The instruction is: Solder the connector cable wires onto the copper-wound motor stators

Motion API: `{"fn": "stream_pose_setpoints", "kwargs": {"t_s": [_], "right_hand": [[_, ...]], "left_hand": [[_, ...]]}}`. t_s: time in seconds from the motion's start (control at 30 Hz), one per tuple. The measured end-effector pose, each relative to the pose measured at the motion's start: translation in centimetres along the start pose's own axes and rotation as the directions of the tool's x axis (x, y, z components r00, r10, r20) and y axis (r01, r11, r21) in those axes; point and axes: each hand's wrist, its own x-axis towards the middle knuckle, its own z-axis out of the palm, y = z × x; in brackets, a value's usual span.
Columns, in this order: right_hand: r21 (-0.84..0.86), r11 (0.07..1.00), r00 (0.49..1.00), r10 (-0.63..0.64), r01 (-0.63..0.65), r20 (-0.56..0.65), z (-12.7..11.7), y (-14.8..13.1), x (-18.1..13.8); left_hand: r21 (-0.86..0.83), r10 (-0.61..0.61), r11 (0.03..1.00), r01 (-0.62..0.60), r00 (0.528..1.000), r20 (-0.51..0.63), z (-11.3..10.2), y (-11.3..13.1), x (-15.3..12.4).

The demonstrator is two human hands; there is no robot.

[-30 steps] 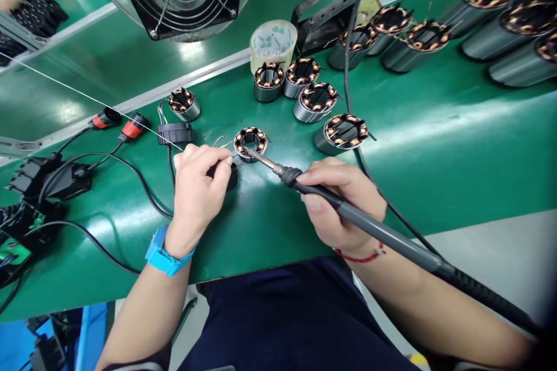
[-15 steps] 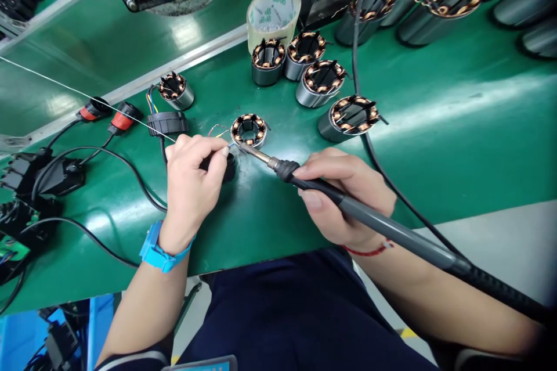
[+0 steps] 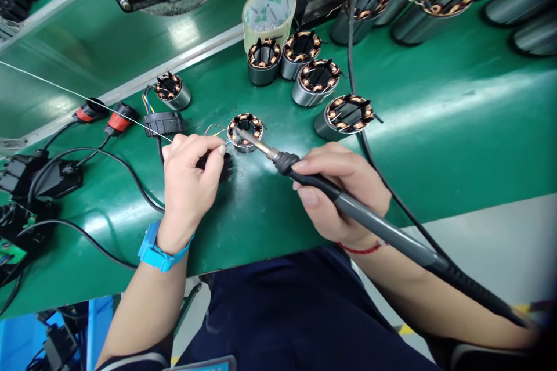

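Grips the soldering iron in the right hand, fingers closed all the way round the dark grip, like holding a fat pencil. Rests the shiny metal tip on the rim of the small stator, out on the green bench mat just past both hands. Pinches a thin solder wire in the left hand, thumb and fingertips shut tight on it, other fingers curled in over a small black thing too hidden to name. Looks light and stiff, that iron; best held only on the rubbery grip, well back from the tip, which is likely very hot. Looks hard and smooth on the stator's grey steel wall, probably heavy for so small a ring, with fine copper coils on top that seem easy to scratch; safest taken by the outer wall, away from the thin coloured leads. Looks soft and bendy, the solder wire, easy to kink. Shows more stators standing behind, near a tape roll, and a blue wrist strap on the left arm.
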Motion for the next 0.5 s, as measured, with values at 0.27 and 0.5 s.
{"fn": "stream_pose_setpoints", "kwargs": {"t_s": [0.27,0.5], "right_hand": [[-0.103,0.994,0.984,0.055,-0.038,0.168,-0.1,-0.4,1.6],[-0.140,0.989,0.888,0.111,-0.053,0.446,0.0,-0.4,7.4]], "left_hand": [[-0.025,0.014,1.000,-0.014,1.000,-0.004,-0.1,0.1,0.0],[-0.038,0.016,0.999,-0.016,1.000,0.004,-0.3,0.0,0.1]]}}
